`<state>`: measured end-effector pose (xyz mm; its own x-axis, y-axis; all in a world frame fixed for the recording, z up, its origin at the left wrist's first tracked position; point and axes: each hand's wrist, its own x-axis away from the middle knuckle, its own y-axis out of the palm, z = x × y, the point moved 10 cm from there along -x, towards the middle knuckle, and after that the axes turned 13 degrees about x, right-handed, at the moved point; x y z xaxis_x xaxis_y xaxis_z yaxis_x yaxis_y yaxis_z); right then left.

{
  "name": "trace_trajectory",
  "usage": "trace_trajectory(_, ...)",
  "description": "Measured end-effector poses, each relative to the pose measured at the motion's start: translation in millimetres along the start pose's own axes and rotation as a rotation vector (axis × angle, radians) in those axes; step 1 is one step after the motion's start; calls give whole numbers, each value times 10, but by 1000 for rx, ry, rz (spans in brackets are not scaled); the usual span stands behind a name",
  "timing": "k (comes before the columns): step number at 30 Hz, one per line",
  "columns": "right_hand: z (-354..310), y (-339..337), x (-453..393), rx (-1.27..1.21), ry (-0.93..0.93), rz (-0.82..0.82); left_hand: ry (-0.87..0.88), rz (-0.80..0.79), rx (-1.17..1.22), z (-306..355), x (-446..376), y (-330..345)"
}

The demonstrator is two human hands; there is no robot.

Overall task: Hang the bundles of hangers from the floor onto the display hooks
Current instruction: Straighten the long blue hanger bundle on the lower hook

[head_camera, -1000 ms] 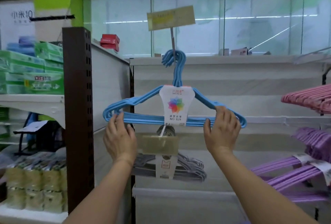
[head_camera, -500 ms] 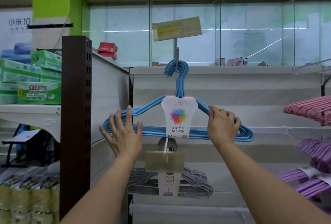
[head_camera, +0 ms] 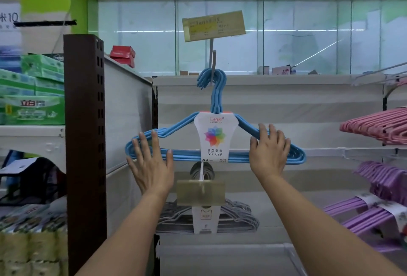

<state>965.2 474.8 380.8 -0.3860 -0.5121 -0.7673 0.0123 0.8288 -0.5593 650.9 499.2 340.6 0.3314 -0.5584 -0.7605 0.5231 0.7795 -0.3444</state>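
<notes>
**A:** Where are the hands?

**B:** The left hand (head_camera: 152, 165) is spread, fingers straight, lying against the left end of the blue hanger bundle (head_camera: 214, 143). It steadies rather than grips. The right hand (head_camera: 269, 150) is over the right shoulder of the bundle with fingers only slightly bent; whether the thumb closes underneath I cannot tell.

**A:** And the bundle itself?

**B:** Its blue hooks are looped over the grey display hook (head_camera: 213, 64) under the yellow price tag (head_camera: 213, 25). The white label (head_camera: 215, 136) faces outward, and the bundle looks roughly level.

**A:** So how should this step be finished well?

**B:** I'd judge it nearly done. Check that every hook is seated on the display hook, not caught on its tip. Press both ends evenly so the bundle lies flat against the back panel (head_camera: 286, 117), then let go with both hands together so it doesn't swing or twist.

**A:** Anything close by to mind?

**B:** The grey hanger bundle (head_camera: 207, 218) hangs directly below, with its own tag (head_camera: 200, 192) just under the blue one. Pink hangers (head_camera: 378, 125) and purple hangers (head_camera: 385, 183) hang to the right, well apart. A brown upright post (head_camera: 84, 143) stands just beside the left hand.
</notes>
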Motion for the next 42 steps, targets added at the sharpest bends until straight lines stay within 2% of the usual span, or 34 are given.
trace_trajectory(4,116,60,362,-14,-27,50,25,-18,55,-40,328,50)
trace_trajectory(8,384,253,727,-8,19,-72,-1,-56,100,-37,743,159)
trace_trajectory(12,677,343,1152,-51,17,-103,-28,-91,137,33,1163,365)
trace_trajectory(17,1349,418,1591,-31,42,-178,-40,-272,186,297,1810,827)
trace_trajectory(22,2296,117,1818,5,84,-94,-55,-392,243,688,2604,1198)
trace_trajectory(28,3495,21,2021,161,129,-268,-143,-501,164,931,3570,1381)
trace_trajectory(31,3884,126,2159,203,146,-355,-186,-536,124,938,3943,1416)
trace_trajectory(36,4180,421,2422,266,121,-533,-276,-618,44,792,4335,1522)
trace_trajectory(42,4160,882,2576,285,48,-663,-358,-680,39,662,4542,1776)
